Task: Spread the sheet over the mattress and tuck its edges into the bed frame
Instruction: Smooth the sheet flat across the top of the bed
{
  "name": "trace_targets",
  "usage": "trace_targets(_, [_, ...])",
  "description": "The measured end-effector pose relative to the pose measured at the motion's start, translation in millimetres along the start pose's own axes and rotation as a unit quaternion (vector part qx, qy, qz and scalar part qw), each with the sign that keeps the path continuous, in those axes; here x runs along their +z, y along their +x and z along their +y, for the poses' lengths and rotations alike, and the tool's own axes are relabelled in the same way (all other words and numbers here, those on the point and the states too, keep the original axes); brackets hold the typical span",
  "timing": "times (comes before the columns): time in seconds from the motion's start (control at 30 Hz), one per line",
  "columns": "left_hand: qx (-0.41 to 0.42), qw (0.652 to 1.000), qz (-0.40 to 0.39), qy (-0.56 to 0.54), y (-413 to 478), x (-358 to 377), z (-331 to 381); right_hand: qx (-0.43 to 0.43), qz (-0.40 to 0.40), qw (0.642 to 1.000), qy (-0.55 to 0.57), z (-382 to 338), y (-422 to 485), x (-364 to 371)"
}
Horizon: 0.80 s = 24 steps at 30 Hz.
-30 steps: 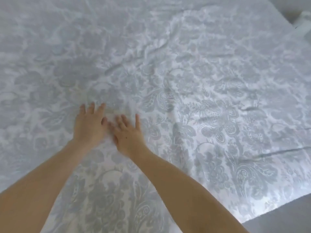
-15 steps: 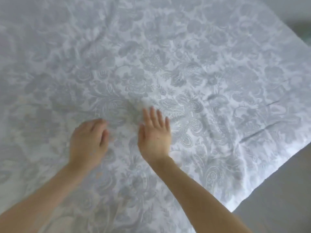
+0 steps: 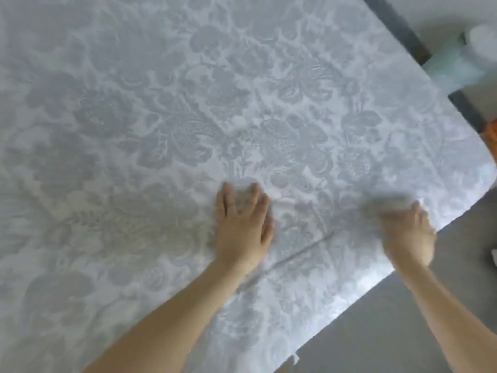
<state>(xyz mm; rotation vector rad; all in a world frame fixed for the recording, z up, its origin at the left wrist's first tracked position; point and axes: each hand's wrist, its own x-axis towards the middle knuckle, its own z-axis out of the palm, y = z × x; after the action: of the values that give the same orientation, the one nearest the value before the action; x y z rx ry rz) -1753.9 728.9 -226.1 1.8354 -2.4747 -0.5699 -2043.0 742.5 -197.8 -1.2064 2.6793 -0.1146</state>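
Note:
A pale sheet (image 3: 188, 109) with a grey floral pattern covers the mattress and fills most of the view. My left hand (image 3: 243, 227) lies flat on it, palm down, fingers apart. My right hand (image 3: 408, 235) is blurred with motion, flat on the sheet close to its right edge, fingers apart. A long crease (image 3: 304, 249) runs between the two hands. The sheet's right edge (image 3: 376, 281) hangs over the mattress side toward the floor. At the far right a dark strip of bed frame (image 3: 398, 28) shows beside the sheet.
Grey floor (image 3: 403, 332) lies at the lower right. A pale greenish object (image 3: 457, 68) and a white round thing (image 3: 484, 41) stand at the upper right beyond the frame. Something orange (image 3: 492, 133) shows at the right border.
My right hand has swept rightward across the sheet to near its right edge. The left hand has opened flat. The view has shifted toward the bed's right side.

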Motion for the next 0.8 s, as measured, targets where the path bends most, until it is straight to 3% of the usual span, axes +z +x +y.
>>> trace_targets(0.07, [-0.002, 0.992, 0.092, -0.088, 13.2, -25.9, -17.7, -0.135, 0.085, 0.987, 0.017, -83.6, -15.6, 13.8])
trace_targets(0.13, [-0.126, 0.967, 0.204, -0.085, 35.6, -46.4, -64.4, -0.297, 0.032, 0.953, 0.050, -161.5, -46.4, 40.1])
trace_targets(0.17, [-0.201, 0.956, 0.208, -0.041, 48.7, -55.0, -94.3, -0.403, -0.040, 0.913, 0.042, -196.7, -64.1, 52.2])
trace_targets(0.23, [-0.310, 0.939, 0.148, 0.011, 82.4, -66.5, -138.2, -0.612, -0.119, 0.781, -0.012, -238.2, -63.5, 71.6])
trace_targets(0.27, [-0.341, 0.932, 0.121, 0.012, 104.3, -65.3, -144.8, -0.666, -0.116, 0.736, -0.039, -244.9, -33.6, 76.6])
trace_targets(0.3, [-0.354, 0.929, 0.105, 0.015, 130.9, -58.1, -139.1, -0.680, -0.102, 0.723, -0.060, -240.7, 9.0, 77.1])
trace_targets(0.33, [-0.348, 0.932, 0.100, 0.025, 158.1, -46.1, -120.7, -0.663, -0.077, 0.741, -0.075, -224.2, 58.9, 74.9])
trace_targets(0.37, [-0.325, 0.940, 0.098, 0.040, 184.1, -33.2, -90.7, -0.614, -0.054, 0.783, -0.078, -197.6, 115.0, 70.0])
trace_targets(0.47, [-0.140, 0.981, 0.093, 0.099, 243.8, 8.4, 34.3, -0.374, -0.002, 0.923, -0.088, -93.2, 259.7, 23.3])
trace_targets(0.53, [-0.015, 0.994, 0.051, 0.099, 252.5, 18.5, 108.9, -0.237, -0.009, 0.969, -0.068, -60.7, 286.1, -1.5])
trace_targets(0.6, [0.093, 0.995, 0.016, 0.046, 242.0, 13.3, 143.8, -0.156, 0.038, 0.987, -0.018, -78.8, 258.5, -2.7])
trace_targets(0.67, [0.127, 0.988, 0.058, -0.067, 211.9, -6.4, 141.9, -0.202, 0.058, 0.978, -0.002, -108.6, 195.4, 6.5])
trace_targets(0.7, [0.084, 0.987, 0.105, -0.088, 189.2, -9.9, 129.6, -0.293, 0.053, 0.955, -0.004, -119.1, 155.2, 13.4])
trace_targets(0.77, [-0.103, 0.977, 0.187, -0.015, 128.8, -2.2, 85.4, -0.525, -0.023, 0.850, -0.033, -111.8, 80.9, 27.4])
trace_targets(0.8, [-0.192, 0.962, 0.190, 0.028, 91.3, 5.3, 64.8, -0.599, -0.060, 0.795, -0.070, -93.3, 68.6, 30.4])
